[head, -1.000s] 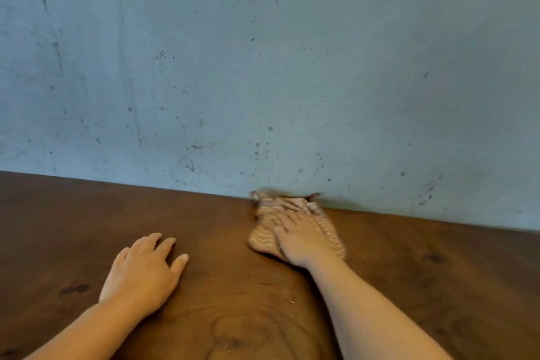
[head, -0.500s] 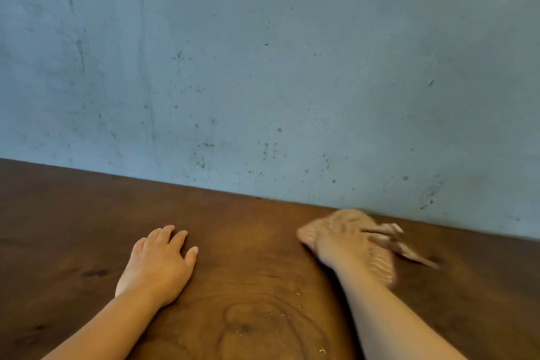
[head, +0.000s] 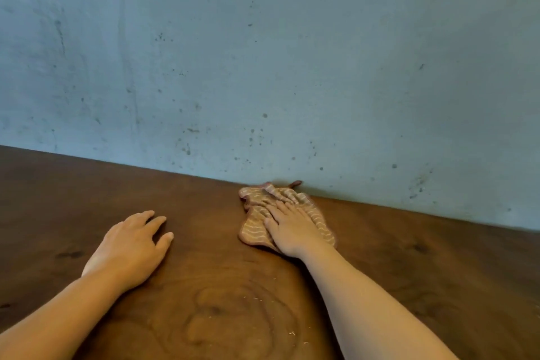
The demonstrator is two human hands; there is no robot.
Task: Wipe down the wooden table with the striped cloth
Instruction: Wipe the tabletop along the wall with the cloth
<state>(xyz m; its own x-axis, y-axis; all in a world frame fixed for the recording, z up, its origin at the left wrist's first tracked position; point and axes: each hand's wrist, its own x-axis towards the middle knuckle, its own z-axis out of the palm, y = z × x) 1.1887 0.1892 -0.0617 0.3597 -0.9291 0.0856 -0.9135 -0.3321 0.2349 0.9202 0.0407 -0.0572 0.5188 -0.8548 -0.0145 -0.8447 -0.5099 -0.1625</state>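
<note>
While the left hand (head: 128, 245) rests palm-down on the wooden table (head: 438, 272), fingers straight and loosely spread and holding nothing, it serves only as a brace and lies well apart from the work. Pale crumbs (head: 274, 298) are scattered on the wood between the two forearms, nearer the person than the cloth.

To the right of that, the striped cloth (head: 254, 228) lies bunched at the far edge of the table, its far corner touching the grey wall (head: 263, 52). Its long axis runs from the wall towards the person, slanting slightly to the right. The right hand (head: 292, 228) is the nearer hand and sits directly on the cloth, palm down. Its fingers (head: 280, 207) are extended, held close together and pressed flat into the fabric, pointing up and left towards the wall. The cloth projects beyond the fingertips and to both sides of the palm, so the hand covers only its middle. The wall blocks any further forward stroke. The next stroke probably has to run sideways along the wall or back towards the crumbs.

Compared with half a second ago, cloth and right hand have travelled back to the left, and the blur is gone. The position closely matches that of one second ago. The left hand lies much as it did.
</note>
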